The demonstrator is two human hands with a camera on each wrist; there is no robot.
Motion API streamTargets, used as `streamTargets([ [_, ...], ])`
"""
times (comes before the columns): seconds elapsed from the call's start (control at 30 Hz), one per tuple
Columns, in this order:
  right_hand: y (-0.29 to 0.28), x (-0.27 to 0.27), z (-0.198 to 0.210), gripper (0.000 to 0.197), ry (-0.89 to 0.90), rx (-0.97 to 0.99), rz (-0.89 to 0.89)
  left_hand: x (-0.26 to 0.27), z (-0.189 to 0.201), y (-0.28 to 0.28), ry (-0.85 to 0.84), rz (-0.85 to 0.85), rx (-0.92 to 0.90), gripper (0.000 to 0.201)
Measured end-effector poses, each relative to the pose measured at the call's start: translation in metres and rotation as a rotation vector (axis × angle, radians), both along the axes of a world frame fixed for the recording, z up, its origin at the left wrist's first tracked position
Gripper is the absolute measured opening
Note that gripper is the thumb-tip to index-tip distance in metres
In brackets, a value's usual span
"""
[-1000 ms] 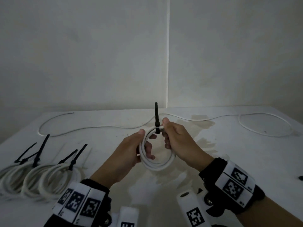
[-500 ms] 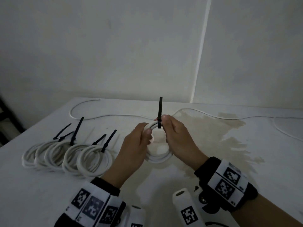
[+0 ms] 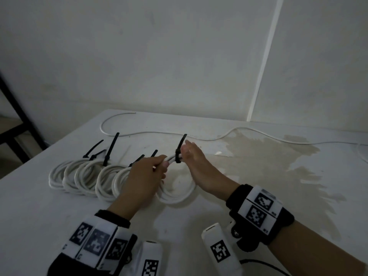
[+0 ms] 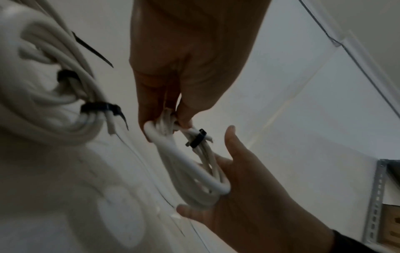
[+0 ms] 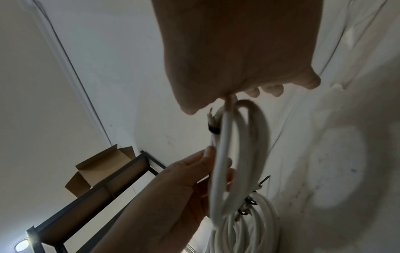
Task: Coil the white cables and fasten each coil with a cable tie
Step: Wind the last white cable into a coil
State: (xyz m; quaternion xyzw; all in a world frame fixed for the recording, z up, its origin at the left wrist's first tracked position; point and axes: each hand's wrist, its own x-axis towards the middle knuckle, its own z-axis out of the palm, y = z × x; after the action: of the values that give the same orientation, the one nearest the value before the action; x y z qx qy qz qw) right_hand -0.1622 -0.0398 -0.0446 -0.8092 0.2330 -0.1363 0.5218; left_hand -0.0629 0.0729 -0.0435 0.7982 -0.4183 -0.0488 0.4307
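A coiled white cable (image 3: 176, 193) stands on the white table (image 3: 258, 196), bound at its top by a black cable tie (image 3: 178, 155) whose tail sticks up. My left hand (image 3: 163, 164) pinches the coil's top just left of the tie; the left wrist view shows its fingers (image 4: 151, 119) curled round the strands. My right hand (image 3: 187, 151) sits right of the tie with straight fingers, and its palm (image 4: 242, 174) touches the coil (image 4: 184, 164). In the right wrist view the coil (image 5: 240, 140) hangs between both hands.
Several tied coils (image 3: 87, 176) with black tie tails lie in a row just left of my hands. A loose white cable (image 3: 229, 136) runs along the table's back. A stain (image 3: 278, 166) marks the table at right. A dark metal shelf (image 3: 18, 124) stands at far left.
Both hands carried the coil left and down to the table beside the row of tied coils. My right hand let go of the tie and straightened its fingers.
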Motion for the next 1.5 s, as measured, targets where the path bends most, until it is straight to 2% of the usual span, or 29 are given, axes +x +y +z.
streamTargets([
  [0.1, -0.004, 0.003, -0.002, 0.068, 0.078, -0.008, 0.019, 0.018, 0.002, 0.012, -0.008, 0.030, 0.053, 0.016],
  [0.23, -0.017, 0.006, -0.002, 0.066, 0.110, -0.036, -0.013, 0.032, 0.001, 0.019, -0.099, 0.064, 0.248, 0.020],
  [0.4, -0.033, 0.011, -0.004, 0.067, 0.120, -0.046, -0.053, 0.041, -0.002, 0.022, -0.114, 0.104, 0.449, 0.023],
  [0.47, -0.038, 0.013, -0.005, 0.068, 0.131, -0.053, -0.065, 0.041, -0.002, 0.021, -0.109, 0.137, 0.441, 0.024],
  [0.6, -0.051, 0.017, -0.008, 0.076, 0.163, -0.082, -0.087, 0.039, 0.013, 0.019, -0.160, 0.230, 0.420, 0.046],
  [0.67, -0.062, 0.020, -0.011, 0.072, 0.198, -0.129, -0.089, 0.040, 0.024, 0.016, -0.203, 0.236, 0.382, 0.044],
  [0.73, -0.076, 0.025, -0.013, 0.061, 0.257, -0.184, -0.085, 0.041, 0.033, 0.011, -0.231, 0.221, 0.335, 0.036],
  [0.83, -0.097, 0.040, -0.016, 0.057, 0.318, -0.224, -0.074, 0.041, 0.042, -0.002, -0.249, 0.189, 0.339, 0.030],
  [1.03, -0.128, 0.072, -0.014, 0.054, 0.565, -0.482, 0.015, 0.046, 0.058, -0.044, -0.367, 0.099, 0.378, 0.033],
  [1.17, -0.137, 0.076, -0.017, 0.052, 0.691, -0.579, 0.022, 0.050, 0.068, -0.074, -0.447, 0.041, 0.475, 0.036],
  [1.23, -0.140, 0.074, -0.018, 0.040, 0.693, -0.649, 0.008, 0.050, 0.069, -0.089, -0.443, 0.029, 0.515, 0.035],
  [1.33, -0.141, 0.068, -0.013, 0.022, 0.674, -0.631, 0.050, 0.047, 0.066, -0.112, -0.467, -0.008, 0.567, 0.036],
  [1.5, -0.138, 0.046, 0.005, 0.027, 0.604, -0.669, 0.089, 0.032, 0.054, -0.144, -0.517, -0.147, 0.752, 0.047],
])
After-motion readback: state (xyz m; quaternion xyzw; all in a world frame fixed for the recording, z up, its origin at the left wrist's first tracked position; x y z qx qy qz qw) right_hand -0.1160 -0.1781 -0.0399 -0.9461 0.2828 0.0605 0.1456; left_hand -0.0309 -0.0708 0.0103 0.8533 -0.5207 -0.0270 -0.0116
